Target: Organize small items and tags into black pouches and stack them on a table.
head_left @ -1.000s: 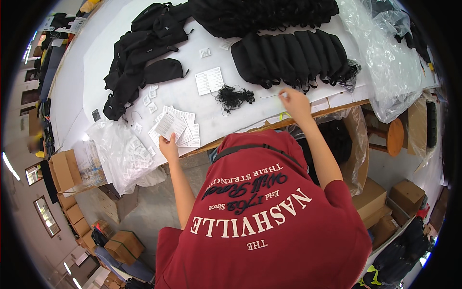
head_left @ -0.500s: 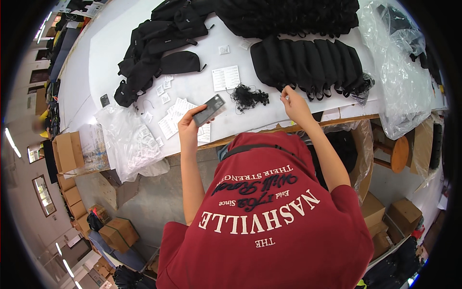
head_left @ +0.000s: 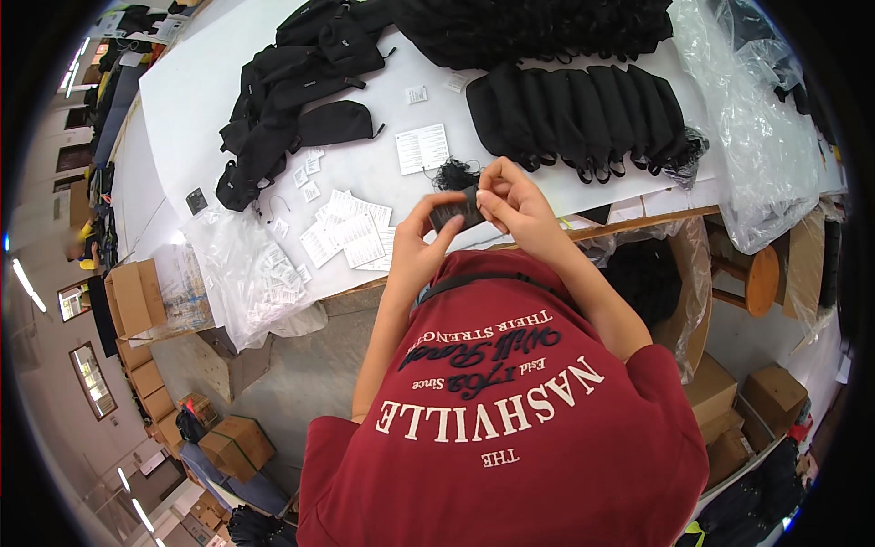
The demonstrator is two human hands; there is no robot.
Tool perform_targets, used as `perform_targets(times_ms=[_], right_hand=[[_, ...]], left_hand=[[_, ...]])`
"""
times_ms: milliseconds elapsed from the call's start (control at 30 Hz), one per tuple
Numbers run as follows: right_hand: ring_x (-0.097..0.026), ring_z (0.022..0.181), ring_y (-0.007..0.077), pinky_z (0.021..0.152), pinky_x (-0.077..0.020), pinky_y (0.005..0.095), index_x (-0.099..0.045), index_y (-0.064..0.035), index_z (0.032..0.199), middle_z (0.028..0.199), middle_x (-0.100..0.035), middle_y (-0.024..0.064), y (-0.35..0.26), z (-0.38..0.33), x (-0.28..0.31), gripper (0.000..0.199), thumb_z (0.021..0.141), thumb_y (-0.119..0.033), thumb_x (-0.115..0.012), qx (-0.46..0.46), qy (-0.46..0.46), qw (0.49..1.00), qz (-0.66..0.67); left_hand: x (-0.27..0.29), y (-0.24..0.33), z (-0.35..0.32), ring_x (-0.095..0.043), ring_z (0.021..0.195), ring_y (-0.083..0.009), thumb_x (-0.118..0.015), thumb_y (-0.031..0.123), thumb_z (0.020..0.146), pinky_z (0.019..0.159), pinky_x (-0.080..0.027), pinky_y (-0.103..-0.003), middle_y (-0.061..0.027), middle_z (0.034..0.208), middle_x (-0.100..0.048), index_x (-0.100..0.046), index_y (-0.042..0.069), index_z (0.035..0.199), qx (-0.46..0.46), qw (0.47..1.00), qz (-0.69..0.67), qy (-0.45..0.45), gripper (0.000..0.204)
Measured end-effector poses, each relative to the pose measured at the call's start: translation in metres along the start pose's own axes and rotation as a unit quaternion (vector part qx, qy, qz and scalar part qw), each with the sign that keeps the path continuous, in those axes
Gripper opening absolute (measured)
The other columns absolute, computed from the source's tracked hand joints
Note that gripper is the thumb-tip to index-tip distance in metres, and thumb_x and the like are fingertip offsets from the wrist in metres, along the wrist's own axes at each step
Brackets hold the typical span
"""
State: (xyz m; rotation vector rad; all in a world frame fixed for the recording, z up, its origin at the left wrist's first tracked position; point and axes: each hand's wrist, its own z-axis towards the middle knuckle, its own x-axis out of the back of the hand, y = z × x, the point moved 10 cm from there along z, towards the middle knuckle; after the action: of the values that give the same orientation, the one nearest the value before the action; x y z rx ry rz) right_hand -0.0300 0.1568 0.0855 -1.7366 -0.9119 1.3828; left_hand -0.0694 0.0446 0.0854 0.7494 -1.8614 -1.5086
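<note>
Both my hands meet above the front edge of the white table [head_left: 210, 109]. My left hand [head_left: 421, 244] and my right hand [head_left: 516, 202] pinch a small dark rectangular tag [head_left: 455, 213] between their fingertips. Just behind the tag a tangle of black strings [head_left: 452, 171] lies on the table. A spread of small white paper tags [head_left: 351, 232] lies to the left of my left hand, and a white leaflet [head_left: 422, 148] lies farther back.
A row of black pouches [head_left: 583, 109] lies at the back right, a heap of black bags [head_left: 292, 82] at the back left. Clear plastic bags [head_left: 244, 273] hang over the table's left front, more plastic [head_left: 761, 146] at the right. Cardboard boxes [head_left: 137, 296] and a wooden stool [head_left: 761, 278] stand on the floor.
My left hand lifted the dark tag from beside the white paper tags and carried it right. My right hand left the table edge and came in to grip the same tag.
</note>
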Motion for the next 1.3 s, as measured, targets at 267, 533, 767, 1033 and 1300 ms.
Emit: perform_targets(times_ms=[267, 533, 767, 1033, 1300], right_hand=[[-0.039, 0.059, 0.0015, 0.052, -0.0315, 0.0160, -0.046, -0.0047, 0.093, 0.074, -0.048, -0.0024, -0.023, -0.003, 0.003, 0.005, 0.090, -0.006, -0.050, 0.092, 0.033, 0.995, -0.004], [-0.028, 0.043, 0.0097, 0.044, -0.0242, 0.0279, -0.056, -0.0030, 0.083, 0.048, -0.028, 0.0016, -0.035, -0.012, -0.010, 0.011, 0.079, -0.012, -0.062, 0.111, 0.050, 0.936, -0.330], [-0.032, 0.043, 0.0126, 0.044, -0.0277, 0.0286, -0.057, -0.0043, 0.083, 0.049, -0.034, 0.0036, -0.041, -0.016, -0.015, 0.011, 0.079, -0.014, -0.062, 0.126, 0.064, 0.913, -0.383], [-0.037, 0.049, 0.0036, 0.046, -0.0288, 0.0219, -0.059, -0.0021, 0.084, 0.053, -0.041, -0.0036, -0.011, -0.005, -0.007, 0.009, 0.081, -0.009, -0.064, 0.038, 0.013, 0.980, -0.197], [-0.049, 0.049, 0.0042, 0.046, -0.0377, 0.0203, -0.058, -0.0024, 0.086, 0.059, -0.055, -0.0007, 0.001, -0.006, -0.013, 0.009, 0.081, -0.007, -0.064, -0.027, -0.025, 0.987, -0.158]], left_hand=[[0.016, -0.005, -0.006, -0.059, 0.070, -0.0097, -0.064, 0.007, 0.081, 0.066, -0.046, -0.023, -0.0084, 0.074, -0.064, -0.058, -0.003, 0.096, 0.003, 0.998, 0.018, 0.066, 0.019], [0.010, 0.024, -0.009, -0.057, 0.063, -0.0135, -0.065, 0.008, 0.077, 0.059, -0.043, -0.025, -0.0085, 0.069, -0.061, -0.061, -0.004, 0.080, -0.074, 0.990, 0.110, 0.054, 0.012], [0.004, 0.044, -0.014, -0.055, 0.058, -0.0210, -0.064, 0.006, 0.077, 0.056, -0.042, -0.029, -0.0105, 0.066, -0.056, -0.058, -0.002, 0.077, -0.107, 0.972, 0.200, 0.059, 0.010], [0.003, 0.045, -0.013, -0.054, 0.064, -0.0196, -0.059, 0.010, 0.084, 0.057, -0.041, -0.028, -0.0076, 0.071, -0.055, -0.059, 0.001, 0.085, -0.142, 0.960, 0.240, -0.021, 0.008], [0.000, -0.004, -0.009, -0.051, 0.077, -0.0042, -0.051, 0.012, 0.092, 0.066, -0.041, -0.018, -0.0002, 0.085, -0.055, -0.052, 0.001, 0.097, 0.080, 0.986, -0.125, -0.071, 0.012]])
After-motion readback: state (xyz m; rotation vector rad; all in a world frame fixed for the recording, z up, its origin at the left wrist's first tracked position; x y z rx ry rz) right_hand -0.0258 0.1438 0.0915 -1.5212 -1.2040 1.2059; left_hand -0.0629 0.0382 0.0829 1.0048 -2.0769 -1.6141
